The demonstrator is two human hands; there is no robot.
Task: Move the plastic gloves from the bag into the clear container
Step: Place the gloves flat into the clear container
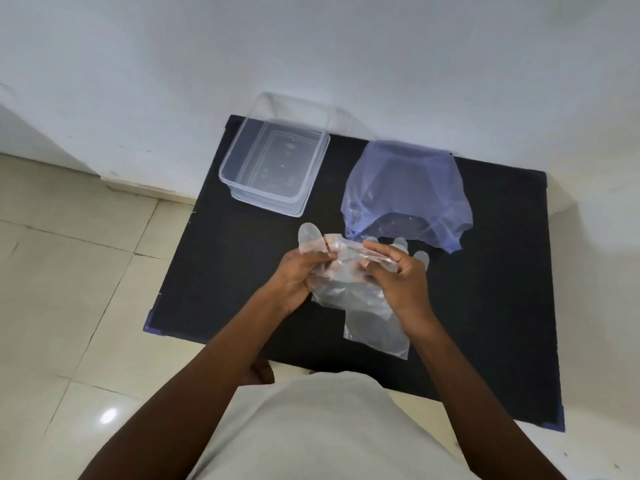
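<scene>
A bunch of clear plastic gloves [349, 289] is held above the middle of the black surface [485, 289] by both hands. The left hand [296, 277] is closed on the left side of the bunch, with one glove finger sticking up past its fingertips. The right hand [398, 275] is closed on the right side, its fingers curled over the crumpled top, and two more glove fingertips are seen just beyond it. The lower part of the gloves hangs down flat toward the near edge of the surface.

The bluish plastic bag [405, 192] is seen at the far right of the surface, just beyond the right hand, its ragged open edge turned toward the hands. The clear container [273, 168] stands at the far left of the surface, open at the top, well apart from the gloves; nothing can be made out inside it. The bag and the container are set apart from each other, with bare black surface between them.

A white wall [311, 46] is seen behind the surface, and a pale tiled floor [69, 289] to the left. A light-coloured garment [311, 427] on the person fills the near bottom of the view.
</scene>
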